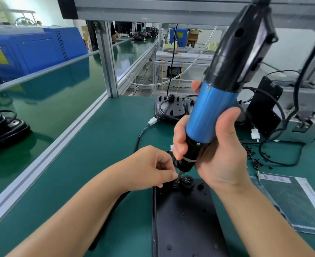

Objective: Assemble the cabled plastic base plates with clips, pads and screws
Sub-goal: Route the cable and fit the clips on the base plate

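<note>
Green-matted bench point(90, 145) carries a black plastic base plate point(186, 219) at 6 o'clock, its cable point(104, 225) trailing off toward 7. Right hand point(214, 145) wraps round the blue barrel of an electric screwdriver point(216, 101), tool tilted, bit down at the plate's far end. Left hand point(151, 167), at 9 o'clock of the bit, pinches something small right at the tip; too small to tell what. Loose black screws point(255, 158) scattered at 3 o'clock. More black plates point(169, 108) stacked at 12. White connector point(152, 121) lies between. Bagged sheet point(290, 201) at 4 o'clock.
</note>
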